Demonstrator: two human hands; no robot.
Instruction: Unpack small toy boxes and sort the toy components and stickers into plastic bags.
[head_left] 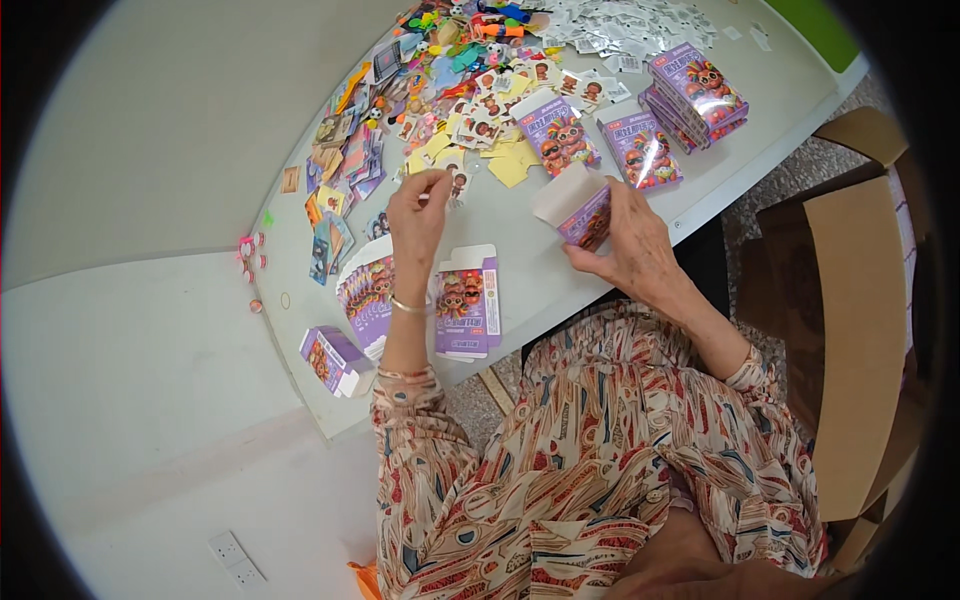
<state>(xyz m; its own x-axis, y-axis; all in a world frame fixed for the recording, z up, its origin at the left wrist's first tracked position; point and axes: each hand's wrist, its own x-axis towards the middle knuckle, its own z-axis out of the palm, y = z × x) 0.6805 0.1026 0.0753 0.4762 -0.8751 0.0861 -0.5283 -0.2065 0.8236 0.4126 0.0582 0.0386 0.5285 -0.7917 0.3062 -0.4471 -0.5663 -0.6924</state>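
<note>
My right hand (pixel 640 245) grips a small purple cardboard box (pixel 590 222) with cartoon figures on its front; its white flap stands up at the top. Over the middle of the table, my left hand (pixel 418 215) has thumb and fingers pinched together. Anything between those fingertips is too small to make out. Beside them lie yellow and white sticker cards (pixel 460 190) with little cartoon figures. Flattened purple boxes (pixel 466 300) and a fanned stack of more (pixel 368 295) lie near my left forearm, partly hidden by it.
Loose small toys (pixel 450 45) and white packets (pixel 630 30) cover the far side. Picture cards (pixel 350 150) pile up at left. Purple boxes (pixel 695 90) are stacked at right, near the table edge. An open brown carton (pixel 850 330) stands right of the table.
</note>
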